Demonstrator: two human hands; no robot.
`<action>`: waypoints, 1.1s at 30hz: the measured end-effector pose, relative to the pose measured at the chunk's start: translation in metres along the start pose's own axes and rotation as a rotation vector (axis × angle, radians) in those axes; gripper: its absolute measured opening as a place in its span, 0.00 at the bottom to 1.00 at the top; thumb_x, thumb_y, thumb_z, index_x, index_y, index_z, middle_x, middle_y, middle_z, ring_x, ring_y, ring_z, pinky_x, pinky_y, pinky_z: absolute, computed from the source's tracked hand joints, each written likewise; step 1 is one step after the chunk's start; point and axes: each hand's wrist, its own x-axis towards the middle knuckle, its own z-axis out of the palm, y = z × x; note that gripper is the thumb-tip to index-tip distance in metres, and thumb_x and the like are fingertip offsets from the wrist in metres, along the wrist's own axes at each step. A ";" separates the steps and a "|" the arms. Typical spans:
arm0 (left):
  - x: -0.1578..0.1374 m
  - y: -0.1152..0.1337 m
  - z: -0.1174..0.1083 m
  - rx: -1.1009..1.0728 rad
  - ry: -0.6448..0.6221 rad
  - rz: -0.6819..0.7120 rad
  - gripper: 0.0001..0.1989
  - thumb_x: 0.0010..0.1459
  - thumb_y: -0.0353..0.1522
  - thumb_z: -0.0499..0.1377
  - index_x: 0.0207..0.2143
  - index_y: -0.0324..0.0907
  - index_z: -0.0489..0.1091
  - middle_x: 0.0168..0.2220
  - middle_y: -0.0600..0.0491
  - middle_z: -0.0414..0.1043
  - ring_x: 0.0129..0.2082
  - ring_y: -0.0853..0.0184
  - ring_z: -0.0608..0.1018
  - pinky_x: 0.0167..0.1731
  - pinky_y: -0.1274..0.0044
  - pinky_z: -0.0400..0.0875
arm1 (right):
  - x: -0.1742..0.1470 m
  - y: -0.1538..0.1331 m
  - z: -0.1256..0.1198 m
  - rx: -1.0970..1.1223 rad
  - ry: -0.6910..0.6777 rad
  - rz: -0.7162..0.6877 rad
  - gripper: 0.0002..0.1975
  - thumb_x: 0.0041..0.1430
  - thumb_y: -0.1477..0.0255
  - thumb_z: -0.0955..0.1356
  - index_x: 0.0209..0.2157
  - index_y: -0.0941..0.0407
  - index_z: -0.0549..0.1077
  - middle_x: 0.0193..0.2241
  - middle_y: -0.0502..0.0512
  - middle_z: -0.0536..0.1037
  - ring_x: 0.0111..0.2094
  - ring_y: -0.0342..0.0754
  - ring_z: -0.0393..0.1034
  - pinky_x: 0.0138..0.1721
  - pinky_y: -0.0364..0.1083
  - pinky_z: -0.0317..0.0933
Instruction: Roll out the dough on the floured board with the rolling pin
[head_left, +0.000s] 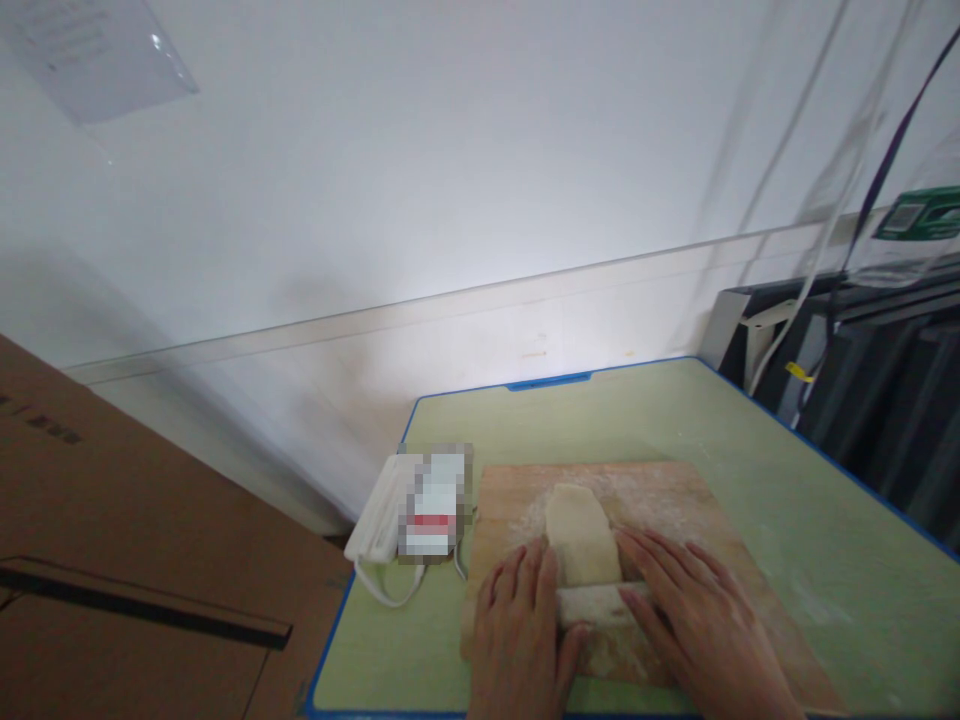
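Observation:
A flattened oblong of pale dough (579,530) lies lengthwise on a floured wooden board (517,490). Across its near end runs a short, flour-dusted rolling pin (592,605), whose two ends are hidden under my hands. My left hand (517,620) covers the pin's left end, fingers stretched forward and thumb on the near side. Over the right end lies my right hand (690,610), its fingers angled toward the dough and its thumb against the pin.
A white corded box (386,510) and a blurred-out item (436,500) stand left of the board on the blue-edged green table (630,410). A cardboard box (150,560) is at the left. Dark panels (892,370) and hanging cables border the right side. A white wall rises behind.

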 end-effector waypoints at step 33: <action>0.023 0.003 -0.013 -0.226 -0.200 -0.196 0.23 0.55 0.44 0.53 0.52 0.48 0.60 0.54 0.57 0.62 0.52 0.60 0.64 0.51 0.67 0.57 | 0.014 0.001 0.000 -0.009 -0.044 0.036 0.20 0.61 0.62 0.54 0.42 0.57 0.71 0.36 0.56 0.77 0.37 0.51 0.71 0.41 0.53 0.61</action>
